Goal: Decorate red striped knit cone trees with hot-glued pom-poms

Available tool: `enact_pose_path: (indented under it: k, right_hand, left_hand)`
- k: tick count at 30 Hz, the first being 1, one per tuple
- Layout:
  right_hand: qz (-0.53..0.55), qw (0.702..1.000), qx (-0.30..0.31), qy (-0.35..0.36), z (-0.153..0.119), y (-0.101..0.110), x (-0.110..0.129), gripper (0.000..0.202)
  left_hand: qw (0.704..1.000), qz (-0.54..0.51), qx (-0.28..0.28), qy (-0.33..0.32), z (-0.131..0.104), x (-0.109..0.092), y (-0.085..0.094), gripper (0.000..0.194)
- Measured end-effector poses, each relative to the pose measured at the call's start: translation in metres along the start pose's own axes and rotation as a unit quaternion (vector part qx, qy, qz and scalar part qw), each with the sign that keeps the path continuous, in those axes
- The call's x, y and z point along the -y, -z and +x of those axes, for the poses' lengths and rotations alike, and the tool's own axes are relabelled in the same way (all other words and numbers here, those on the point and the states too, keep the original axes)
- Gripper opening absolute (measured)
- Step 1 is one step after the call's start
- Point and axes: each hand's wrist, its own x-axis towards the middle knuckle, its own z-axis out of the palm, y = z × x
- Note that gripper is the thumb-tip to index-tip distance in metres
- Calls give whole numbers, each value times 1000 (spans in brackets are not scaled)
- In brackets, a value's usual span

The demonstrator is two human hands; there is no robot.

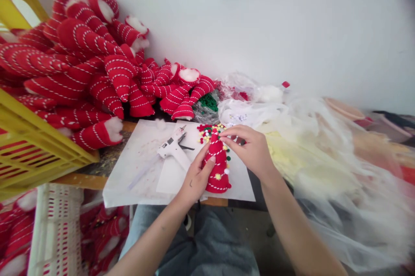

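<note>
My left hand is wrapped round the side of a red cone-shaped stuffed piece wound with red-and-white cord. Its tip points away from me, and small yellow, white and green pom-poms dot its surface. At the upper part of the cone, the thumb and forefinger of my right hand are pinched together on what looks like a tiny green pom-pom, mostly hidden by the fingers. Just beyond the tip lies a cluster of loose red, yellow, white and green pom-poms. A white glue gun rests to the left of my hands.
White paper covers the work surface. Many red corded cones are heaped at the left, by a yellow crate. Below stands a white basket near more cones. Plastic bags and sheer material spread across the right.
</note>
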Motion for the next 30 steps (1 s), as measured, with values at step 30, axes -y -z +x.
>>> enact_pose_path:
  k: [30]
  right_hand:
    - [1, 999, 8, -51, -31, 8, -9, 5]
  left_hand:
    - [998, 10, 21, -55, 0, 0, 0, 61]
